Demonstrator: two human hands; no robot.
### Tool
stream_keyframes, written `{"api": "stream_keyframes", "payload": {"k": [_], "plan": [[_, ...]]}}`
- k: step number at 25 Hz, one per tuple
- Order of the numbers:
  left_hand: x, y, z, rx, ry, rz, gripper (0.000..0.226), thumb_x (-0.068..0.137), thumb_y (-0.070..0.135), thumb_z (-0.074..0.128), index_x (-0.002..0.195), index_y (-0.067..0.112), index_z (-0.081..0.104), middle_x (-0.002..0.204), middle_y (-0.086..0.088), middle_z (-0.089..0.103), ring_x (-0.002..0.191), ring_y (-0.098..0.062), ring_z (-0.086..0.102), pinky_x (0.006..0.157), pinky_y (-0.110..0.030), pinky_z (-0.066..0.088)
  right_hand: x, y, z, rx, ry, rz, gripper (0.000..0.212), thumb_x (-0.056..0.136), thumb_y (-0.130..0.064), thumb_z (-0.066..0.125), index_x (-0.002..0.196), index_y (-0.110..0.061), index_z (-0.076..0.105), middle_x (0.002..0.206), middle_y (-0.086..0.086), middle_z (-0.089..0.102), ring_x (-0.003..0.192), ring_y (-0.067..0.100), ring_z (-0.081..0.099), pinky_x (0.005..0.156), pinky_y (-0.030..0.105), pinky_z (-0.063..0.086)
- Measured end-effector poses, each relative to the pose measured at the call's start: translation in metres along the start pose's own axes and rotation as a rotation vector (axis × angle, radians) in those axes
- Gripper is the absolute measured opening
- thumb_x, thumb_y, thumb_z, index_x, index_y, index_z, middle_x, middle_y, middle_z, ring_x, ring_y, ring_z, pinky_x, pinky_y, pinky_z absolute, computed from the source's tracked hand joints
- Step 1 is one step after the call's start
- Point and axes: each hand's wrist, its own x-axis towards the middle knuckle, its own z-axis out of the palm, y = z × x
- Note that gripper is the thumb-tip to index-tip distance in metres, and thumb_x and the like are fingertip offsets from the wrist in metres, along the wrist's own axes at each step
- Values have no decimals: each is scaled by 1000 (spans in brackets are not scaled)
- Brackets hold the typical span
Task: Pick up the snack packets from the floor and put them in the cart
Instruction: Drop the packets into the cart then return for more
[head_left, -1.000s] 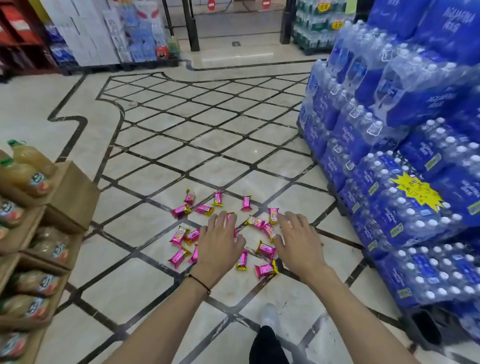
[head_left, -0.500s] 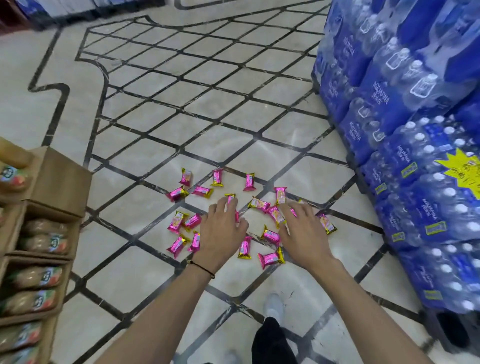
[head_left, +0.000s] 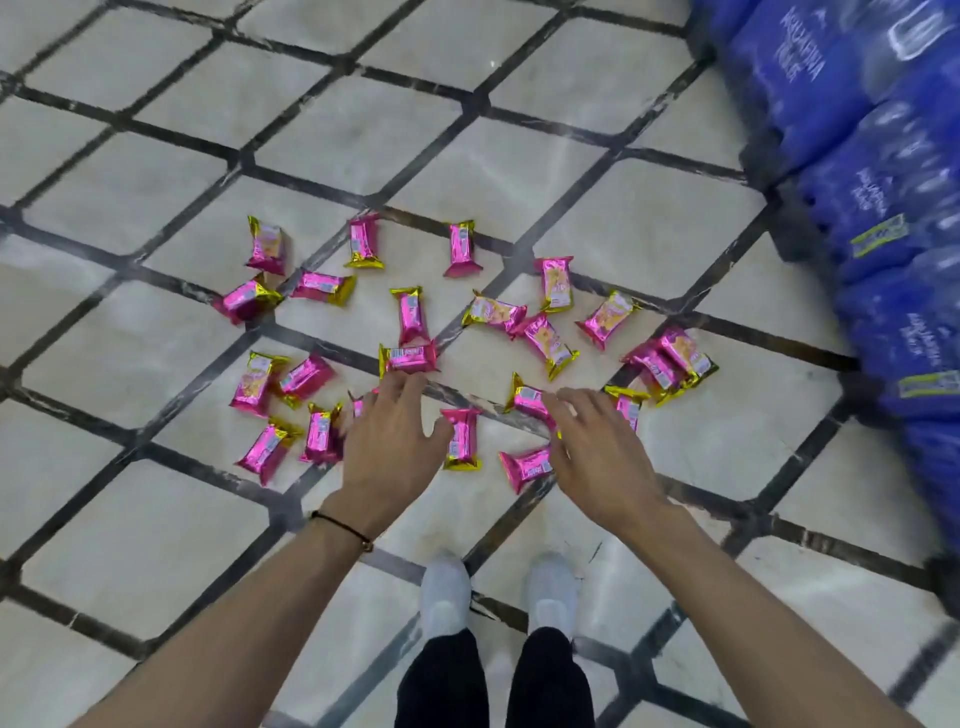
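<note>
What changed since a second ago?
The camera tipped down and came closer: the drink shelves on the left went out of view, and the shoes now show. The left hand and right hand stayed spread over the packets, gripping none. The packets stayed scattered on the floor, with the water packs on the right.
</note>
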Motion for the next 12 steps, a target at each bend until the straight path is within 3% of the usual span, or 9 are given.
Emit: {"api": "stream_keyframes", "payload": {"k": [2, 5, 7, 10, 12], "plan": [[16, -25, 68, -53, -24, -31, 51, 88, 34, 59, 134, 13, 50, 135, -9, 49, 115, -37, 51, 87, -49, 49, 10, 13, 68, 15, 26, -21, 45, 83, -14, 54, 128, -7, 54, 122, 13, 58, 112, 35, 50, 89, 49, 48], [27, -52, 164, -86, -52, -63, 52, 90, 31, 60, 138, 14, 48, 141, -8, 44, 118, -37, 49, 88, -49, 49, 14, 27, 159, 33, 36, -7, 56, 86, -27, 30, 134, -7, 52, 128, 15, 57, 114, 36, 49, 93, 50, 47], [39, -73, 229, -74, -67, -62, 54, 91, 30, 59, 140, 13, 46, 143, -10, 42, 117, -38, 47, 88, -48, 47, 12, 40, 227, 40, 21, 27, 61, 87, -29, 25, 136, -5, 51, 131, 17, 57, 119, 37, 48, 95, 49, 47], [62, -101, 308, 64, -40, 2, 54, 90, 31, 57, 140, 13, 46, 142, -14, 44, 111, -41, 47, 83, -47, 45, 12, 62, 310, -16, -73, 7, 61, 85, -20, 47, 145, -10, 43, 141, 18, 48, 136, 40, 37, 109, 53, 37], [79, -114, 343, 103, 8, 13, 51, 91, 35, 55, 138, 19, 46, 144, -11, 41, 110, -42, 48, 79, -47, 46, 13, 76, 345, -73, -140, 3, 80, 74, -7, 64, 149, -15, 38, 149, 15, 42, 143, 39, 27, 115, 54, 29]]}}
